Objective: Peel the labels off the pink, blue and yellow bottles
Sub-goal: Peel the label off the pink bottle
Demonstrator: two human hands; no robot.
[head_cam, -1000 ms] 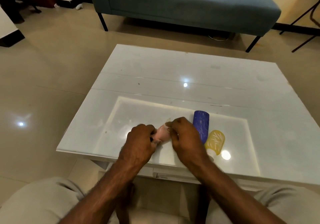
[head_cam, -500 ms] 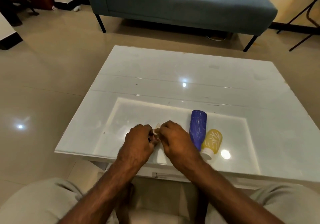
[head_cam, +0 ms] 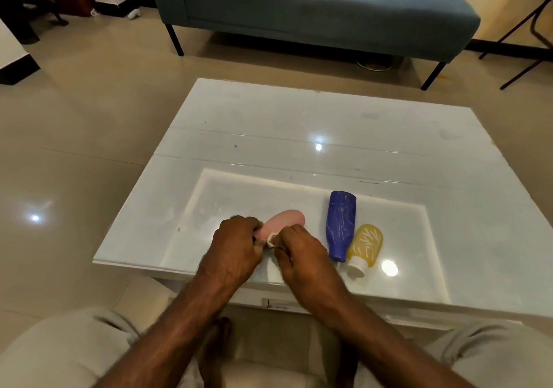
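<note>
White table [head_cam: 299,112]: left hand [head_cam: 236,245] grips pink bottle [head_cam: 284,221], its label unreadable.

A home living room: a grey-blue sofa [head_cam: 314,10] on thin dark legs stands at 12 o'clock, beyond a low glossy white worktop [head_cam: 299,124], with polished beige floor tiles [head_cam: 89,112] all around

One head-worn wide-angle camera is looking forward and down from a seated person — it is sitting close above the near edge of a white table [head_cam: 389,136], taking in both forearms, the knees, the floor and a sofa [head_cam: 314,7] across the room
</note>
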